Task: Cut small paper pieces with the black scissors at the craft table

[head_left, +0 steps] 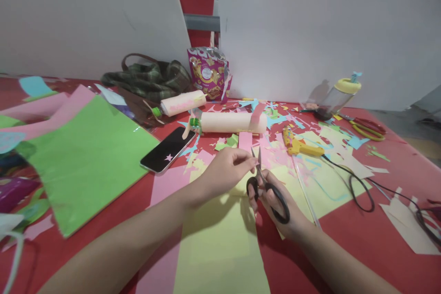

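Observation:
My right hand [275, 204] grips black-handled scissors [267, 186], blades pointing up and away. My left hand [225, 170] is pinched closed at the blade tips, holding something small that I cannot make out. Both hands hover over a yellow paper sheet [220, 243] lying on the red table [344, 243]. A pink paper strip [245, 140] lies just beyond the scissors' tips.
A phone [168, 149] lies left of my hands beside a large green sheet [86, 161]. Two paper-wrapped bottles [230, 122] lie further back. A yellow glue gun [298, 144] with black cord, red scissors [367, 127], a tilted jar [337, 96], a snack bag [208, 72] and scraps surround them.

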The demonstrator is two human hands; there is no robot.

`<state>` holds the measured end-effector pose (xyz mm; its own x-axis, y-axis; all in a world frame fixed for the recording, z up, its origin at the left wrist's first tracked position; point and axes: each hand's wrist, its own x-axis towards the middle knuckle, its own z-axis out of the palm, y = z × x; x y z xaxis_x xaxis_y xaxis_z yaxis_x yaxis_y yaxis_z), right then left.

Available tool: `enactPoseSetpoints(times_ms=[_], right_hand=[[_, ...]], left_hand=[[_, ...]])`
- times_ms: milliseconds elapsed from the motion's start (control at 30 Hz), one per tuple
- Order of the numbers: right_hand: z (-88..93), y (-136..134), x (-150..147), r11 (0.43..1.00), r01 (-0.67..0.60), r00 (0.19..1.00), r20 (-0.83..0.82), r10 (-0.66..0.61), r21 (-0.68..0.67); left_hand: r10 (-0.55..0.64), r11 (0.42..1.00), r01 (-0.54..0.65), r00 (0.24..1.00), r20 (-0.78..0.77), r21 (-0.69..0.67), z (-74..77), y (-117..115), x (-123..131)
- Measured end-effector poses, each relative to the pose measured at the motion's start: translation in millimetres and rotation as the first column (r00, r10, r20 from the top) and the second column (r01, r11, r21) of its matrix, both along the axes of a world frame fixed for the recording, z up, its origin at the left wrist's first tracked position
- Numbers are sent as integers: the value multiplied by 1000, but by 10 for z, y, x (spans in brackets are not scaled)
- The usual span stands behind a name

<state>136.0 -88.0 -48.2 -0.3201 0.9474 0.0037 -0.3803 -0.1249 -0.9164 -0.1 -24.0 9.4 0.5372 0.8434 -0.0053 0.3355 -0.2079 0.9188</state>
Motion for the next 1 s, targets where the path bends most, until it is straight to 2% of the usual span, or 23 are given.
enactPoseSetpoints(times_ms=[133,433,700,1000], right_hand=[[-13,2,-3,1000,13,1000,12,-13,8],[-59,4,-11,999,32,999,18,-33,24],[-27,1,-31,997,52,996,71,-56,61],[-12,-15,-40,996,56,991,118,-65,75]], left_hand=[[39,998,-40,999,16,52,-40,-34,26],[77,994,-81,994,73,67,-85,-61,63],[110,994,-109,986,129,-16,-154,-126,109],[132,991,-131,975,176,-22,-219,-158,127]])
